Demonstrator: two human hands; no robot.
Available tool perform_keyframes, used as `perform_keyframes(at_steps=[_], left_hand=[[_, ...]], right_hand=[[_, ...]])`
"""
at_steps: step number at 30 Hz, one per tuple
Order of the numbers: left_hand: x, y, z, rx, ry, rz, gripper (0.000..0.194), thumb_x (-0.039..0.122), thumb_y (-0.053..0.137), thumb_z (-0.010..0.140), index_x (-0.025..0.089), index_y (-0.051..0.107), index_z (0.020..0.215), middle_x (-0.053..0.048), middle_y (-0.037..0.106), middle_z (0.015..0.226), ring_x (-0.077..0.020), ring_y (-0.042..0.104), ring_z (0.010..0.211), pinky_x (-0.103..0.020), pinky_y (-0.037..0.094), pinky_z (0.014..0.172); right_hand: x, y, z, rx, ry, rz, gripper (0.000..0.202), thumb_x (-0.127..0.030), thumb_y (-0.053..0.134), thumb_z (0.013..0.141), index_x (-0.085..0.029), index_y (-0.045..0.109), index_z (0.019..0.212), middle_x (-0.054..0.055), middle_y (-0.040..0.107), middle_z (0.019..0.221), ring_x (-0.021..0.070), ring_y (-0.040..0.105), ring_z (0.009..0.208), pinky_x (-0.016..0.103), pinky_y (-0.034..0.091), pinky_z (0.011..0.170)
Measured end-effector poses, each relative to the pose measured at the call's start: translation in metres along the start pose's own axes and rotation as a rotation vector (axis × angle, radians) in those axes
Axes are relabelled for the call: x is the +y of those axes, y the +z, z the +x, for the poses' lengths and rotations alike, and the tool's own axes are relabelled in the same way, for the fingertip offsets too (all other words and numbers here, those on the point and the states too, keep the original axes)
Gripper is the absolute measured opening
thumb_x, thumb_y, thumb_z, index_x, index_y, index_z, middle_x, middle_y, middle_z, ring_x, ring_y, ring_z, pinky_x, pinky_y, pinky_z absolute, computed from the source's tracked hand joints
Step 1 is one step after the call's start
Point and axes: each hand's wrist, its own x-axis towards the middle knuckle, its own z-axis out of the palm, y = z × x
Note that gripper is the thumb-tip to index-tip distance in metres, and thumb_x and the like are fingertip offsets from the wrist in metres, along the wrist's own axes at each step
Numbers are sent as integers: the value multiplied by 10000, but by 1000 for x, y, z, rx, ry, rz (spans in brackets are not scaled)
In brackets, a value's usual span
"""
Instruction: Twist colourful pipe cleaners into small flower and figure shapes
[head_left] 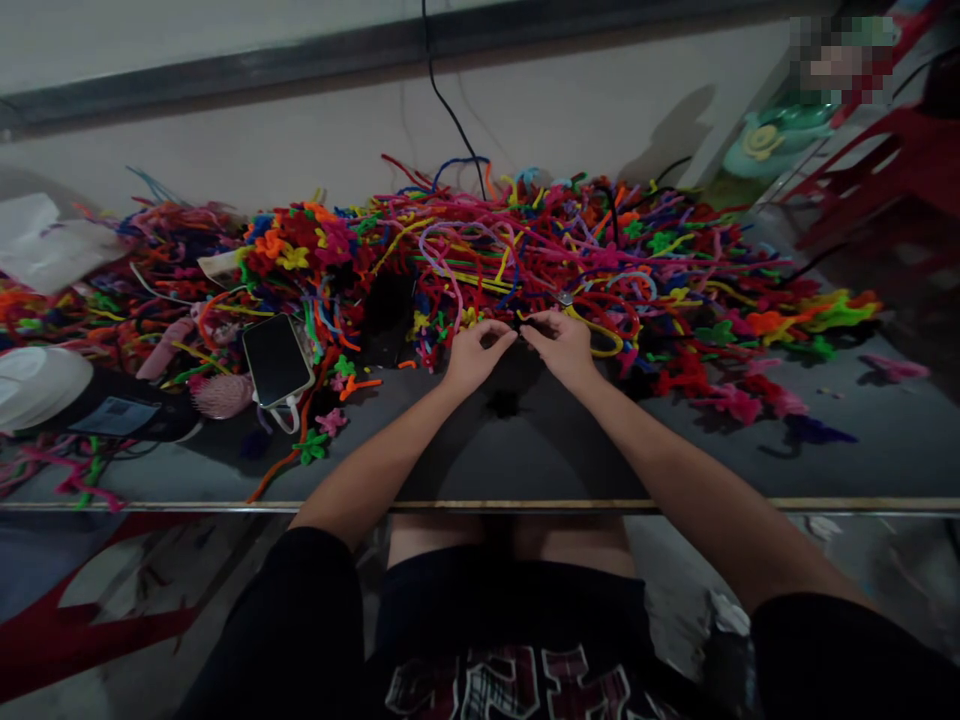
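Observation:
Near the middle of the dark table (465, 465), my left hand (480, 355) and my right hand (559, 345) face each other, fingertips almost meeting. Each has its thumb and fingers pinched together around something small and dark, with a bit of yellow at its top; its shape is too small to make out. Directly behind the hands lies a big heap of coloured fuzzy stems (480, 235). Yellow-handled scissors (606, 338) lie just right of my right hand. On the table below my hands is a small black fuzzy piece (504, 402).
At the left are a phone (277, 358), a pink hairbrush (221, 396), a large dark bottle with a white lid (112, 400) and a white plastic bag (60, 245). Fuzzy flowers (731, 400) lie at the right. A black cable (450, 105) hangs down the wall behind the heap.

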Motion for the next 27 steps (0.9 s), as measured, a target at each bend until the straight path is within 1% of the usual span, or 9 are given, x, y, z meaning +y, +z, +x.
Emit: perform_keyframes(at_steps=[4, 8, 13, 16, 18, 21, 24, 27], left_hand=[[2, -1, -1, -4, -8, 12, 165, 332, 663, 768, 171, 682, 799, -24, 694, 766, -127, 631, 704, -250, 494, 679], [2, -1, -1, 7, -11, 54, 169, 336, 654, 771, 173, 691, 793, -21, 700, 755, -132, 630, 685, -255, 494, 665], [-2, -1, 0, 17, -24, 131, 164, 311, 611, 794, 172, 696, 809, -24, 699, 760, -138, 624, 672, -262, 476, 657], [-4, -1, 1, 5, -44, 118, 151, 289, 592, 801, 169, 684, 796, -17, 685, 736, -127, 600, 637, -251, 458, 627], [-5, -1, 2, -13, -67, 57, 143, 286, 594, 801, 166, 669, 776, -8, 665, 703, -112, 573, 600, -237, 442, 594], [-1, -1, 3, -60, -136, -126, 163, 308, 616, 798, 160, 633, 732, 5, 624, 651, -86, 534, 552, -217, 429, 561], [4, -1, 2, -103, -232, -314, 205, 361, 641, 795, 159, 619, 772, 10, 598, 641, -68, 514, 525, -195, 397, 502], [8, 0, 1, -118, -287, -387, 238, 396, 663, 782, 165, 611, 812, 15, 580, 640, -61, 499, 511, -181, 342, 441]], right_hand=[[1, 0, 0, 6, -27, -25, 193, -333, 677, 708, -171, 693, 811, 38, 698, 754, 156, 628, 651, 300, 514, 624], [2, 0, -1, 11, -41, -46, 192, -338, 677, 710, -171, 688, 804, 44, 705, 775, 167, 645, 691, 315, 523, 665], [1, 0, -1, -4, -39, -71, 188, -345, 683, 707, -180, 681, 797, 45, 706, 783, 177, 654, 719, 328, 530, 685], [1, 0, -2, -15, -55, -70, 185, -346, 682, 714, -183, 681, 803, 50, 705, 787, 183, 656, 732, 330, 530, 682], [1, 0, -2, -20, -62, -61, 194, -351, 682, 717, -183, 681, 813, 51, 703, 787, 180, 652, 724, 325, 529, 666], [-2, 1, -3, -46, -39, -30, 224, -375, 677, 721, -183, 675, 836, 44, 695, 769, 159, 630, 646, 309, 521, 608], [-5, 1, -3, -87, -9, 28, 267, -414, 672, 722, -182, 673, 855, 39, 687, 748, 146, 606, 587, 300, 509, 559], [-4, -1, -1, -88, -50, 3, 297, -428, 677, 719, -186, 691, 891, 42, 694, 778, 156, 618, 638, 310, 510, 603]])
